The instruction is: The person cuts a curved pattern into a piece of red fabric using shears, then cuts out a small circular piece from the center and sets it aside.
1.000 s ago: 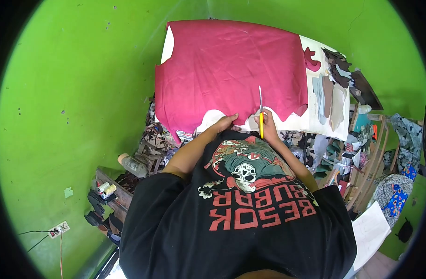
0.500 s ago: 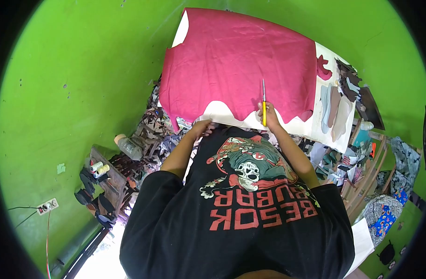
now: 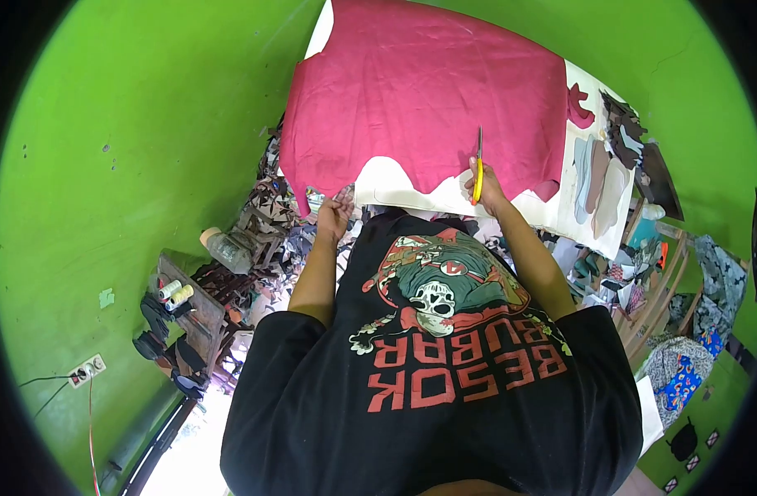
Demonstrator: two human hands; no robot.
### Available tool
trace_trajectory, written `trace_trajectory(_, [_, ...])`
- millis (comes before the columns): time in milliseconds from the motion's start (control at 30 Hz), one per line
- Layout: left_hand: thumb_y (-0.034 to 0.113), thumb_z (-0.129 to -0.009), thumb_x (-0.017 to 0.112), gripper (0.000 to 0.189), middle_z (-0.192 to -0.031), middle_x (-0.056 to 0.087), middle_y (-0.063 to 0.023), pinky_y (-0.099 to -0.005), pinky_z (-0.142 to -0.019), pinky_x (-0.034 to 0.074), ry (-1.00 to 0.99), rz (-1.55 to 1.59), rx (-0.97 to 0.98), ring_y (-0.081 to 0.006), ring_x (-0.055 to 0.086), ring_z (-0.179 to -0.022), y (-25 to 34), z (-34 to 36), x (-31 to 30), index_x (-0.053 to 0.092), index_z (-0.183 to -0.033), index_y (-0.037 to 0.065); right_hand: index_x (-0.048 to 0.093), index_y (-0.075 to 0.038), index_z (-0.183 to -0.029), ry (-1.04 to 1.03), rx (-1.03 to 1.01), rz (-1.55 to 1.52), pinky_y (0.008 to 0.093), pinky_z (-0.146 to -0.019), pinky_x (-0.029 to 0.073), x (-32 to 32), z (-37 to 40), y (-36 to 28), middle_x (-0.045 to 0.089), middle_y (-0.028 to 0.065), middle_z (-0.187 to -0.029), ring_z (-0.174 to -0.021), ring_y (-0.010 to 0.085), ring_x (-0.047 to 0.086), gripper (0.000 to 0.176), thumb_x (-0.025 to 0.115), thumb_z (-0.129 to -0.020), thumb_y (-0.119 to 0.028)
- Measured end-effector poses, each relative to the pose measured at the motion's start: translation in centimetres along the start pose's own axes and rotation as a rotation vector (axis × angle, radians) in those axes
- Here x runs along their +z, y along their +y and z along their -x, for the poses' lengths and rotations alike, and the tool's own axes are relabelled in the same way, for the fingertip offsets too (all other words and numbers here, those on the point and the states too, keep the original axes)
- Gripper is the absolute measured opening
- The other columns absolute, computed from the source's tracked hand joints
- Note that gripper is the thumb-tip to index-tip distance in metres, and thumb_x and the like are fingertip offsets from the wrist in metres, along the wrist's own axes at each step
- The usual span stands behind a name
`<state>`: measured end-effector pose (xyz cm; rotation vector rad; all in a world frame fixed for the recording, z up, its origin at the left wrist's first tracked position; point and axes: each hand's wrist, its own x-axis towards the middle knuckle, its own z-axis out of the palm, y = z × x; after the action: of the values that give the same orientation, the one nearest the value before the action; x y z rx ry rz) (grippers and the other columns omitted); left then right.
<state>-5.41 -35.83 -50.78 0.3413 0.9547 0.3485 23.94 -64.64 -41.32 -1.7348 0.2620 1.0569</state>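
Observation:
A large crimson sheet [image 3: 428, 91], with a look like leather or fabric, is spread over a white board [image 3: 383, 178] in front of me. Its near edge is cut in uneven curves. My right hand [image 3: 488, 183] is closed around scissors [image 3: 478, 180] with yellow handles, over the near edge of the sheet. Their blades point away from me and overlap the crimson surface. Left of the board's near corner is my left hand [image 3: 335, 217], fingers extended and apart, just below the sheet's hanging lower left edge.
Several long cut pieces [image 3: 595, 182] lie on the board's right side, near a small crimson scrap [image 3: 578, 107] and dark offcuts [image 3: 625, 132]. Heaped scraps [image 3: 300, 240] surround the board's left side. A plastic jar [image 3: 227, 250] and thread spools [image 3: 176, 293] stand at left.
My left hand has moved left, from the board's near edge to beside its corner. The right hand with the scissors has shifted slightly right and up in view.

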Motion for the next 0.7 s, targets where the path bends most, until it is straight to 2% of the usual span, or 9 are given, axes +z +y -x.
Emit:
trace_trajectory(67, [0.003,-0.08,0.049,0.04,-0.118,0.062,-0.0125,-0.0357,-0.078,0.054,-0.228,0.113,-0.119,-0.0241,0.062,-0.092,-0.4,0.0,-0.8,0.053,-0.12,-0.001,0.034,-0.002,-0.139,0.005,-0.001,-0.006,0.0317,-0.042,0.047,0.1,0.4,0.0,0.056,0.0113,-0.077,-0.051,0.0163,0.052,0.087,0.061,-0.087,-0.066])
trace_trajectory(133, [0.008,-0.09,0.049,0.039,-0.121,0.065,-0.0121,-0.0301,-0.081,0.053,-0.704,-0.121,-0.625,-0.0196,0.066,-0.092,1.0,2.5,4.1,0.055,-0.127,-0.001,0.036,-0.004,-0.133,0.029,-0.054,-0.024,0.0284,-0.045,0.049,0.4,0.9,0.0,0.056,0.0104,-0.083,-0.056,0.0128,0.052,0.081,0.058,-0.088,-0.067])
trace_trajectory(167, [0.008,-0.09,0.049,0.039,-0.121,0.065,-0.0121,-0.0301,-0.081,0.053,-0.71,-0.127,-0.639,-0.0196,0.066,-0.092,1.2,3.7,6.8,0.055,-0.127,-0.001,0.036,-0.004,-0.133,0.043,-0.052,-0.033,0.0284,-0.045,0.049,0.6,1.3,0.2,0.056,0.0104,-0.083,-0.056,0.0128,0.052,0.081,0.058,-0.088,-0.067])
trace_trajectory(233, [0.018,-0.095,0.054,0.057,-0.131,0.061,-0.0152,-0.0328,-0.088,0.052,-0.595,-0.473,-0.568,-0.0199,0.065,-0.106,0.1,5.8,11.1,0.038,-0.146,-0.004,0.037,-0.005,-0.133,0.1,-0.135,-0.003,0.0285,-0.049,0.051,0.9,2.5,0.9,0.058,0.0112,-0.088,-0.061,0.0128,0.056,0.073,0.055,-0.093,-0.063])
trace_trajectory(333, [0.035,-0.098,0.058,0.066,-0.131,0.061,-0.0145,-0.03,-0.088,0.052,-0.582,-0.889,-0.36,-0.0209,0.066,-0.108,-2.3,4.9,13.6,0.036,-0.146,-0.006,0.035,-0.005,-0.135,-0.036,-0.201,-0.132,0.0281,-0.052,0.052,0.9,4.5,2.2,0.06,0.0105,-0.094,-0.066,0.0144,0.059,0.071,0.054,-0.094,-0.06])
trace_trajectory(467, [0.032,-0.087,0.076,0.077,-0.105,0.068,-0.0135,-0.0254,-0.071,0.052,-0.26,-1.307,-0.048,-0.0173,0.066,-0.085,-5.7,2.8,14.8,0.04,-0.139,-0.011,0.042,-0.005,-0.128,-0.164,-0.196,-0.243,0.0275,-0.055,0.054,1.3,8.2,3.8,0.062,0.0108,-0.094,-0.068,0.0139,0.062,0.054,0.047,-0.101,-0.051])
trace_trajectory(500, [0.03,-0.08,0.083,0.08,-0.094,0.066,-0.0119,-0.0257,-0.062,0.051,-0.171,-1.256,-0.003,-0.0148,0.063,-0.077,-6.3,2.4,15.3,0.043,-0.134,-0.013,0.044,-0.006,-0.127,-0.178,-0.182,-0.232,0.0266,-0.055,0.054,1.2,8.9,4.5,0.063,0.0096,-0.093,-0.069,0.0133,0.062,0.051,0.049,-0.101,-0.049])
trace_trajectory(600, [0.033,-0.078,0.084,0.077,-0.095,0.066,-0.0144,-0.0293,-0.071,0.052,-0.177,-1.106,0.005,-0.018,0.064,-0.082,-7.1,3.0,15.9,0.048,-0.128,-0.014,0.045,-0.008,-0.131,-0.196,-0.182,-0.23,0.0287,-0.065,0.053,1.3,10.7,6.5,0.063,0.0081,-0.095,-0.077,0.0152,0.063,0.05,0.046,-0.102,-0.049])
trace_trajectory(700, [0.031,-0.081,0.082,0.062,-0.085,0.063,-0.0085,-0.0277,-0.066,0.05,-0.052,-1.124,0.011,-0.0159,0.06,-0.073,-7.7,4.4,17.6,0.054,-0.119,-0.01,0.045,-0.006,-0.131,-0.174,-0.201,-0.248,0.0285,-0.072,0.052,1.3,12.3,8.0,0.063,0.0074,-0.094,-0.081,0.0152,0.062,0.051,0.047,-0.102,-0.048])
